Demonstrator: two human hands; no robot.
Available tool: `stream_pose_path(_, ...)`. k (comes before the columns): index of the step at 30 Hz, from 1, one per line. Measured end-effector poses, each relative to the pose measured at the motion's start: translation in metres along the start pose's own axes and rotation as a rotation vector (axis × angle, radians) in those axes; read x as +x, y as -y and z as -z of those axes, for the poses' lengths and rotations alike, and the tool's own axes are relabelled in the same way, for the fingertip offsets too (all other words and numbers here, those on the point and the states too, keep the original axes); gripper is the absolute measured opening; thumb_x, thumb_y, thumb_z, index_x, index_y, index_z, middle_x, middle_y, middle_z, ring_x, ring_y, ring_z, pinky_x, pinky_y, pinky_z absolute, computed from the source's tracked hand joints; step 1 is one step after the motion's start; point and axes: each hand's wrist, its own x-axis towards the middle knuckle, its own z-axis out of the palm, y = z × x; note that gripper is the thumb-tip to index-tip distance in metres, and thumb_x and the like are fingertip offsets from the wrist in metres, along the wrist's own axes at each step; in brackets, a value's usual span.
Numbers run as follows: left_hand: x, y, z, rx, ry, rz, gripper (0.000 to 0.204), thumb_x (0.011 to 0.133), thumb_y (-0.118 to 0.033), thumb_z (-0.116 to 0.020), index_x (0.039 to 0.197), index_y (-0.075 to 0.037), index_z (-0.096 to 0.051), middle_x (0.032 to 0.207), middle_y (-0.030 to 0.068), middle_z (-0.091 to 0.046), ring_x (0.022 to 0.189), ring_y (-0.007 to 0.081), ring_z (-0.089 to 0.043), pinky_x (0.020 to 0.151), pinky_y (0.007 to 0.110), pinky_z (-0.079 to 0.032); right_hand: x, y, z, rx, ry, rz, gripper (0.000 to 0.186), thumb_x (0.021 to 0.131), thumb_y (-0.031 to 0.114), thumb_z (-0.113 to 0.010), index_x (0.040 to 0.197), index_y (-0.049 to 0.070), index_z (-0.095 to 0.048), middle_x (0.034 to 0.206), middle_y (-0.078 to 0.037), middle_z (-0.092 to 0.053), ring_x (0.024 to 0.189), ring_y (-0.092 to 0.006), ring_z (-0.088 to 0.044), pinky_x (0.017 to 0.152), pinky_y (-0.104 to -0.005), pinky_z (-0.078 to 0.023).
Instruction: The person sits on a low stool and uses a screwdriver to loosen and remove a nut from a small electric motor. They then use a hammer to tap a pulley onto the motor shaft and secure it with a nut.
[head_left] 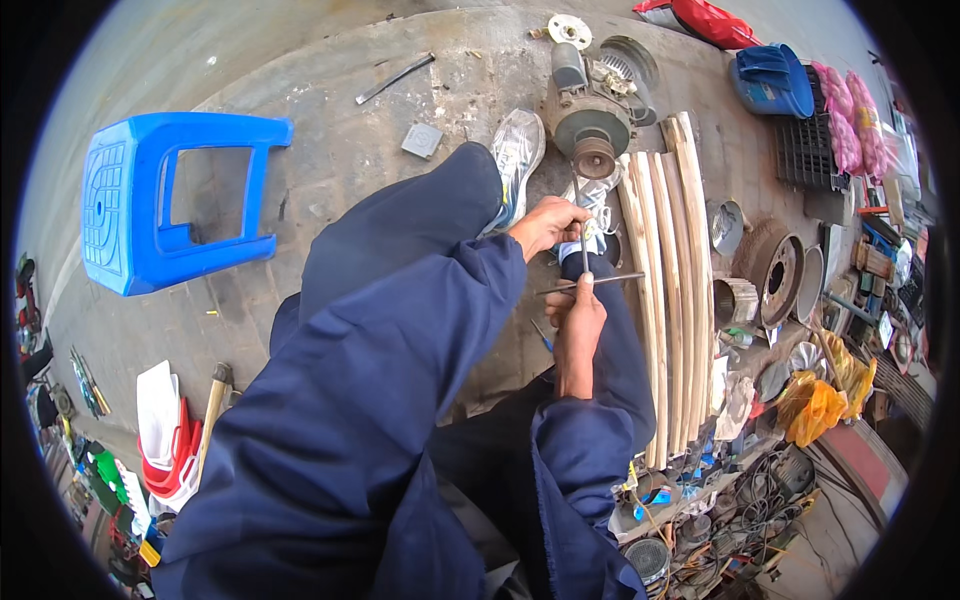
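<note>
My left hand (548, 222) grips the upright shaft of a thin metal T-shaped tool (620, 276). Lower down, my right hand (578, 330) is closed on the tool where its crossbar meets the shaft. The shaft points forward toward the rusty pulley (593, 157) of a grey-green electric motor (583, 110) on the floor; whether its tip touches the motor I cannot tell. My two shoes (515, 160) stand just short of the motor, and the right one is partly hidden behind my hands and the tool.
A blue plastic stool (105, 210) lies at left, near red-and-white containers (160, 440). Long wooden strips (665, 300) lie right of my leg. Beyond are metal rims (775, 275), a blue bucket (775, 85), yellow bags (815, 405) and tangled wires (760, 500). A metal bar (395, 78) lies ahead.
</note>
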Motion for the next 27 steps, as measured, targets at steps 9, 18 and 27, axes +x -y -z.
stream_pose_path(9, 0.000, 0.003, -0.007, -0.019, -0.010, -0.006, 0.008, 0.091, -0.008, -0.074, 0.090, -0.003, -0.068, 0.076, 0.0030, -0.066, 0.061, 0.0104, -0.063, 0.055, 0.025, -0.055, 0.006, 0.018, 0.008, 1.189, 0.340, -0.374, 0.046, 0.110, 0.039, -0.035, 0.087, 0.005, -0.057, 0.058, 0.001, -0.039, 0.053, -0.0145, -0.037, 0.048, -0.0292, -0.029)
stream_pose_path(18, 0.001, -0.001, -0.012, -0.020, 0.008, 0.006, 0.008, 0.093, -0.008, -0.071, 0.092, -0.002, -0.067, 0.077, 0.0044, -0.066, 0.063, 0.0109, -0.064, 0.056, 0.026, -0.057, -0.027, 0.013, 0.010, -0.780, -0.427, 0.449, 0.049, 0.095, 0.040, -0.069, 0.108, -0.005, -0.056, 0.095, -0.020, -0.064, 0.088, -0.0372, -0.064, 0.082, -0.0465, -0.050)
stream_pose_path(27, 0.000, -0.002, -0.012, -0.021, -0.018, -0.003, 0.008, 0.091, -0.008, -0.072, 0.092, -0.002, -0.067, 0.076, 0.0032, -0.066, 0.061, 0.0099, -0.062, 0.055, 0.025, -0.056, -0.012, 0.024, 0.014, -0.809, -0.356, 0.446, 0.045, 0.099, 0.039, -0.063, 0.105, -0.005, -0.063, 0.089, -0.020, -0.069, 0.086, -0.0391, -0.067, 0.079, -0.0474, -0.050)
